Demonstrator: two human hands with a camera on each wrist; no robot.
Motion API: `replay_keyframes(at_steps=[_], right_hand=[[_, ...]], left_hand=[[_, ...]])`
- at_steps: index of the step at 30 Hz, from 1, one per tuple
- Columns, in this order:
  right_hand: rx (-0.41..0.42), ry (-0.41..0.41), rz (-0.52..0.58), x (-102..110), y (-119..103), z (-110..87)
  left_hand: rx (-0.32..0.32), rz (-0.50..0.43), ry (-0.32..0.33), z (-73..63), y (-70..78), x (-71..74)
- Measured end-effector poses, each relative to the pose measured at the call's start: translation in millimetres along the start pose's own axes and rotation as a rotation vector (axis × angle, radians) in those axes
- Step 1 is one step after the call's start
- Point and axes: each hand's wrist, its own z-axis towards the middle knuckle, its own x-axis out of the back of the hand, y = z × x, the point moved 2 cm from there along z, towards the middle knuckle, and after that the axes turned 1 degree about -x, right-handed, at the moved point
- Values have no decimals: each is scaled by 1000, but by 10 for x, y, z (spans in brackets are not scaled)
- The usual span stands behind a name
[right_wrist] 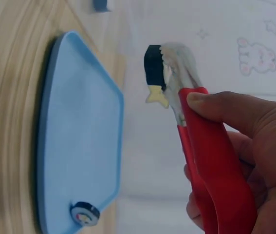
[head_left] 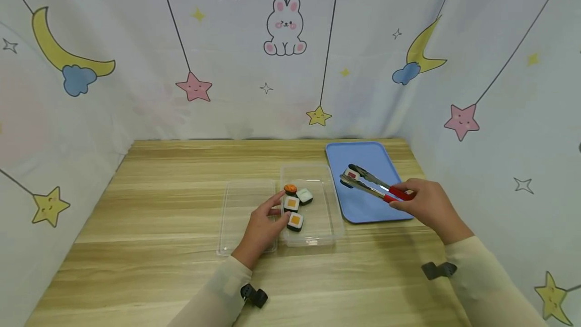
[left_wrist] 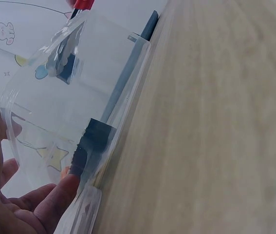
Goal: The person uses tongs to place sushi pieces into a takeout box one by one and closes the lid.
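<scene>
Wood table (head_left: 154, 276) nearest; across it the left hand (head_left: 263, 223) loosely grips the box's (head_left: 318, 218) side. Beyond, the right hand (head_left: 428, 203) curls round nearly closed tongs (right_wrist: 215, 156), sushi (right_wrist: 154, 66) pinched above the tray (head_left: 368, 153): probably light, firm, slippery, best squeezed by opposite sides.

Sushi piece (head_left: 351, 174) in tongs (head_left: 366, 189) over blue tray (head_left: 374, 208)

Tabletop booth, cartoon-print curtains (head_left: 245, 54), wood-grain table (head_left: 159, 206)

Left hand (left_wrist: 16, 212): running off the left wrist view
Tongs (right_wrist: 213, 151): running off the right wrist view's bottom
Bench (left_wrist: 215, 122): blurring in left wrist view
</scene>
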Motion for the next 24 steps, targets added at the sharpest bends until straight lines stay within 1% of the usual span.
replay_keyframes(at_steps=[6,13,24], right_hand=[[65,-28,-6,-47,-163,62],[124,-89,10,-159,-357,130],[247,-224,-104,-360,-651,266]], left_hand=[[-12,7,4,6,-2,-12],[-13,20,2,14,-19,-21],[-20,23,4,16,-30,-16]])
